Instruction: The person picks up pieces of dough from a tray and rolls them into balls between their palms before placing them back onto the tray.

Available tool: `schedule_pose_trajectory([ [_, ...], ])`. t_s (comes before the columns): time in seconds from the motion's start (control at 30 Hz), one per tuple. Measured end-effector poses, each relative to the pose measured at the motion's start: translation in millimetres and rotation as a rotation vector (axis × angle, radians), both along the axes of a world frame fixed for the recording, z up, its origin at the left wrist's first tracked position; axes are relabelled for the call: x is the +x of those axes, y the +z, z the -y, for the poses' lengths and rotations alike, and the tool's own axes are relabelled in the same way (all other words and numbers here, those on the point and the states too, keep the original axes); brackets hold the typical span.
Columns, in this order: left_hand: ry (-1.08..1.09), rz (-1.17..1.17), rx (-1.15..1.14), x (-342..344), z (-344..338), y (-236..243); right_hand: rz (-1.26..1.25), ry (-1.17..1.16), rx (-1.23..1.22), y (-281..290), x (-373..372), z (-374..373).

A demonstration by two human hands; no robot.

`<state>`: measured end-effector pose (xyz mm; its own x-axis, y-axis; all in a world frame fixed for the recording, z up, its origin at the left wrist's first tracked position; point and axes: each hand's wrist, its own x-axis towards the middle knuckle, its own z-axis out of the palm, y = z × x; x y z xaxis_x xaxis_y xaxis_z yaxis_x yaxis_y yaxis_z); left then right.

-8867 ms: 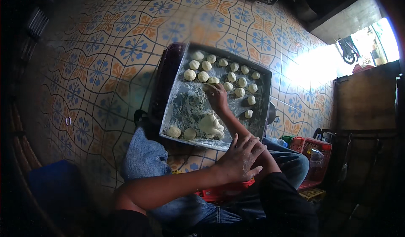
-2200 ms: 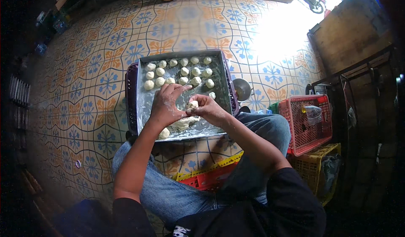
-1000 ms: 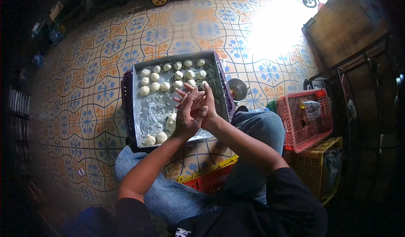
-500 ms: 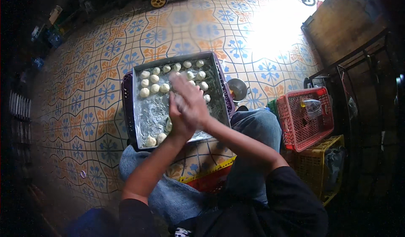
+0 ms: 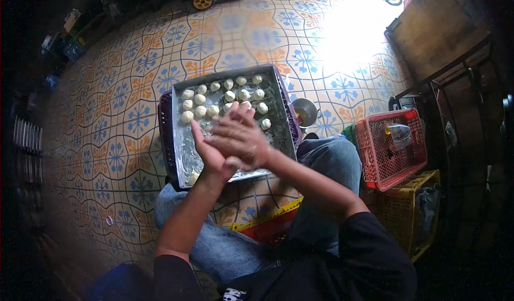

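Observation:
My left hand [image 5: 209, 152] is palm up over the metal tray [image 5: 186, 150], thumb and fingers stretched out. Across its palm lies my right hand [image 5: 243, 140], fingers extended and blurred by motion. The palms are pressed together, and whatever lies between them is hidden. In the tray sit several round white dough balls [image 5: 200, 111], in loose rows toward the far side. Another dough ball [image 5: 266, 124] rests to the right of my hands. My forearms cover part of the tray's near side, and its floor is smeared with something whitish and shiny.
Beneath the tray is a purple crate [image 5: 167, 127]. A metal pot [image 5: 305, 112] stands to its right. Farther right, a red basket [image 5: 393, 156] holding a clear plastic container [image 5: 399, 135] sits by a yellow crate [image 5: 409, 215]. My jeans-covered knees [image 5: 334, 167] flank the tray's near side.
Both hands have moved slightly nearer to me and turned, the right now lying flatter across the left. A whitish patch seen between them before is now hidden. The view has shifted a little.

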<state>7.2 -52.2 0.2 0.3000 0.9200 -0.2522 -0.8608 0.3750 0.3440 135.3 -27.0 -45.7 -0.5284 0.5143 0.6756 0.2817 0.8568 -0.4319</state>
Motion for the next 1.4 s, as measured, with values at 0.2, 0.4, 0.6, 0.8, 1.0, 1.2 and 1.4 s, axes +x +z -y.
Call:
schedule_pose_trajectory([
  [0.2, -0.089, 0.042, -0.142, 9.2, 13.3, -20.4, -0.175, -0.292, -0.274, 3.9, 1.8, -15.0],
  [0.4, -0.026, -0.169, 0.167, 42.0, 21.3, -48.7, -0.190, -0.212, -0.355, 12.1, -3.6, -13.0],
  [0.6, 0.152, -0.592, 0.429, 33.9, 15.3, -36.9, -0.156, -0.002, -0.256, 12.1, -5.6, 10.2],
  [0.8, 0.066, 0.020, 0.028, 17.7, 10.0, -15.9, -0.091, -0.459, -0.014, 2.7, 20.7, -21.6],
  [1.0, 0.187, 0.189, 0.119, -2.1, -15.4, -7.4, -0.258, -0.361, -0.020, 0.1, -0.3, 4.0],
  [1.2, 0.324, 0.125, 0.094, -24.1, -29.4, -0.7, -0.279, -0.304, -0.057, 6.3, 1.1, 3.3],
  [1.4, 0.317, 0.161, 0.064, -24.5, -25.8, -3.0, -0.378, -0.175, -0.301, 9.1, 3.4, 3.1],
])
